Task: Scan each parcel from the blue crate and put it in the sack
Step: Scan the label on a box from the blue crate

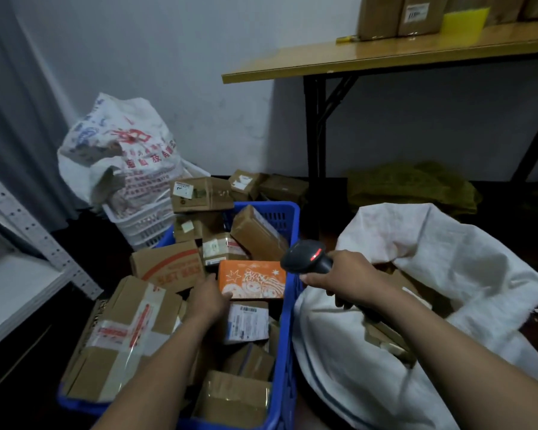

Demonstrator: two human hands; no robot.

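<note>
The blue crate [288,308] in the middle is heaped with several cardboard parcels. An orange printed box [251,279] lies on top near the crate's right wall. My left hand [210,297] grips the orange box at its left edge, thumb along the near side. My right hand [343,276] holds a black barcode scanner [306,257] by the handle, its head with a red light aimed left toward the orange box. The open white sack [432,274] lies to the right, with brown parcels inside below my right forearm.
A larger taped carton [121,336] fills the crate's left side. A printed white bag [121,150] sits in a white basket behind the crate, with more boxes on the floor. A wooden table [385,54] with cartons stands at back right; metal shelving is on the left.
</note>
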